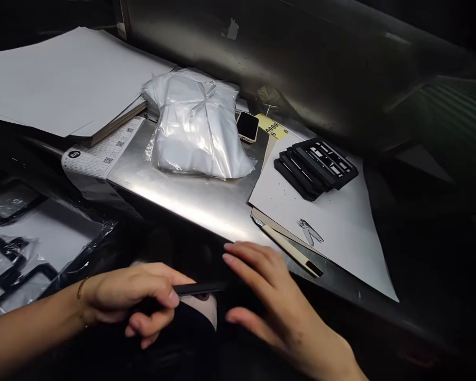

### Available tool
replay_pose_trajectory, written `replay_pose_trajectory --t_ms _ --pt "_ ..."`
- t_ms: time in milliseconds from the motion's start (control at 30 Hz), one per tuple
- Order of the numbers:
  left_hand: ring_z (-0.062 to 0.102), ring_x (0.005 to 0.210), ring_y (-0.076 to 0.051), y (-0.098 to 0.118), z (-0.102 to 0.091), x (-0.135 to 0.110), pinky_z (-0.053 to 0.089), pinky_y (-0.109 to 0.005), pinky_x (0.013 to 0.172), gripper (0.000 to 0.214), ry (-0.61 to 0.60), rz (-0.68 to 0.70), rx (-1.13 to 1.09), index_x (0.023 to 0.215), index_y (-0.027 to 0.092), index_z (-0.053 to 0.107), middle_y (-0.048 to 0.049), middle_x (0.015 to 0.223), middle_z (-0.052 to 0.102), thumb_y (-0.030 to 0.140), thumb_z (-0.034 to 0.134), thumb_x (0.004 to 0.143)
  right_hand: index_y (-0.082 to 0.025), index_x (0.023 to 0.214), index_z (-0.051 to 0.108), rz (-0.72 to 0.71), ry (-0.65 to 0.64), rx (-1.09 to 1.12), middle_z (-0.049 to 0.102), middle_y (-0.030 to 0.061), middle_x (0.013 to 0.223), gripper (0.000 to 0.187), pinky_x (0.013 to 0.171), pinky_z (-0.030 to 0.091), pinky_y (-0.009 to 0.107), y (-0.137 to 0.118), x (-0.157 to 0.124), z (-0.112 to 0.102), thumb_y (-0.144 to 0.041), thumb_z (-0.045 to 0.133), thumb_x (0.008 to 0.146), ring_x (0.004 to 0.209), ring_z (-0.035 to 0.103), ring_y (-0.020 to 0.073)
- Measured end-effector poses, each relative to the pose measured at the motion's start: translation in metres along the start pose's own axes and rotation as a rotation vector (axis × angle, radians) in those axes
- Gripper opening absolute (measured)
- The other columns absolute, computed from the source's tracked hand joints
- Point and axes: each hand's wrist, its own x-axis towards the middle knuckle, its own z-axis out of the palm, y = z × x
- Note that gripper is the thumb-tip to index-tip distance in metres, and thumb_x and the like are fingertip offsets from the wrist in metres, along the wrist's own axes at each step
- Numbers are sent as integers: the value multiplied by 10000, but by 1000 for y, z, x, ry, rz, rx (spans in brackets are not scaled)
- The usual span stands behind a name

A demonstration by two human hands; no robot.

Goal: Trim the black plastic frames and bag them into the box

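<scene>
My left hand (133, 299) is closed around the edge of a thin black flat piece (198, 288), pinching it between thumb and fingers below the front edge of the metal table (182, 196). Beside it on the right, my right hand (272, 296) has its fingers stretched out and together, resting on the same dark piece close to the table's edge. What lies under both hands is dark and hard to make out.
On the table lie a bundle of clear plastic bags (196, 124), a phone (247, 126), a stack of black frames (315, 166) on white card (341, 227), a small metal clipper (309, 231), and paper stacks (63, 79). Bagged black frames (19, 254) lie at lower left.
</scene>
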Motion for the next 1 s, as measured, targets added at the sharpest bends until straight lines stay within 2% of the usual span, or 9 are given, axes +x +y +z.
replay_pose_trajectory --t_ms 67,167,267,333,467,633,800,900,1000 --pt "299 276 -39 9 1 4 357 -202 425 364 -3 -4 20 1052 58 562 93 347 392 236 425 764 -205 870 566 3 -155 88 608 2 753 91 676 491 258 -14 3 4 -238 505 812 720 567 130" --pt "517 516 -63 15 6 3 416 -197 581 334 219 144 203 1092 147 504 41 584 561 280 528 786 -203 807 547 168 -128 71 595 -33 623 153 531 478 191 -21 -1 8 -220 409 870 564 560 95" --pt "485 500 -45 15 12 -3 425 -176 540 137 323 202 298 785 152 514 50 602 503 282 491 823 -257 817 550 236 -98 40 615 -74 630 148 540 482 134 -13 -6 6 -286 417 874 612 598 76" --pt "347 377 -14 15 14 -5 352 -139 378 235 336 191 243 653 166 428 76 552 400 304 435 844 -274 870 553 256 -39 -11 635 -63 720 167 599 494 156 3 -8 4 -332 396 879 686 608 87" --pt "235 336 5 16 13 -6 197 -104 290 280 390 167 167 609 171 378 85 535 343 315 408 848 -142 944 543 391 211 -268 570 124 908 304 672 461 406 55 -13 9 -387 386 858 843 537 254" --pt "192 317 -11 11 13 -10 178 -119 302 302 411 114 148 604 178 378 108 414 294 350 382 853 -138 851 539 390 241 -416 541 77 814 229 637 429 363 89 -22 20 -325 406 846 767 511 202" --pt "241 252 -8 5 13 -12 209 -150 355 388 403 56 205 582 160 416 110 291 279 407 320 866 -151 892 474 390 268 -332 558 31 658 150 501 414 267 54 -16 11 -241 355 879 552 540 140" --pt "254 252 5 5 12 -12 201 -153 348 415 400 41 179 562 156 403 100 359 319 431 317 861 -189 921 481 287 159 -197 557 -24 625 115 465 415 194 19 -10 6 -234 382 882 491 539 83" --pt "265 289 17 2 10 -11 217 -138 324 130 384 34 90 767 192 483 89 554 422 296 437 831 -164 1022 498 90 32 -143 541 -11 641 177 452 406 200 -7 -9 7 -175 436 857 506 522 85"
